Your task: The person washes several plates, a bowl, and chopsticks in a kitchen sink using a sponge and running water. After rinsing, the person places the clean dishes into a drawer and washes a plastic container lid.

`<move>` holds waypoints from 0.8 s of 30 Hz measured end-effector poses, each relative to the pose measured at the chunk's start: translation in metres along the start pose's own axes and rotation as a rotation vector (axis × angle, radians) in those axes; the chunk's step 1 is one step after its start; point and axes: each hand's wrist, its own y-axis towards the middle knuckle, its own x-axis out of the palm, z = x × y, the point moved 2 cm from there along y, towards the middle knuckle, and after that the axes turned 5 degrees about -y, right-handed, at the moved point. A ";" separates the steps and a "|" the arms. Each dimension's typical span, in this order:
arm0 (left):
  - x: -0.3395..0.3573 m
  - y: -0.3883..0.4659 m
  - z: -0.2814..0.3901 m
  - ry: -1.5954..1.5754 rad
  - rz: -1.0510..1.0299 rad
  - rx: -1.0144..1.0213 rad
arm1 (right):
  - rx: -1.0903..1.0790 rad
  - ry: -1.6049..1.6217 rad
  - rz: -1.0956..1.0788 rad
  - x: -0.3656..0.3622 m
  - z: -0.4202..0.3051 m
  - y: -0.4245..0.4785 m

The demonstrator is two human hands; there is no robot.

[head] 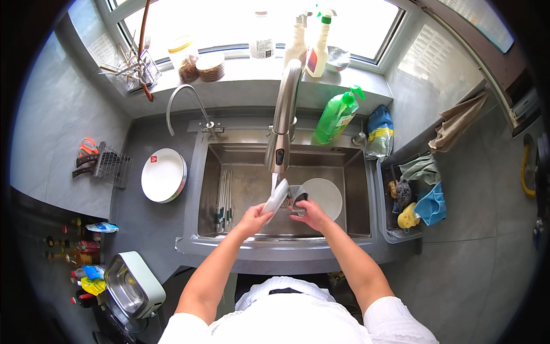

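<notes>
My left hand point(252, 221) grips a white dish point(276, 198), tilted nearly edge-on, so its full shape is hidden. Water point(274, 182) runs from the steel pull-down faucet point(280, 146) just behind the dish. In my right hand point(313, 214) is a small grey item with a dark part point(300, 198); its exact kind cannot be told. Both hands are over the stainless steel sink point(249, 180). A white plate point(324, 193) lies in the basin, partly behind my right hand. Several chopsticks point(224, 198) with dark green ends rest along the basin's left side.
Stacked white bowls point(163, 175) stand left of the sink. A green dish soap bottle point(337, 116) and a thin curved tap point(189, 92) rise behind it. On the right, a bin point(399, 234) holds cloths and a yellow sponge point(408, 216). Spray bottles point(319, 49) line the windowsill.
</notes>
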 end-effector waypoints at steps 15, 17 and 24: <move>0.015 -0.002 0.026 -0.328 -0.106 -0.078 | -0.658 -0.696 0.521 0.007 -0.015 0.011; 0.012 0.003 0.030 -0.322 -0.108 -0.072 | -0.806 -0.789 0.487 0.004 -0.019 0.008; 0.010 0.005 0.027 -0.255 -0.125 -0.084 | -1.175 -1.341 0.406 0.071 -0.040 -0.027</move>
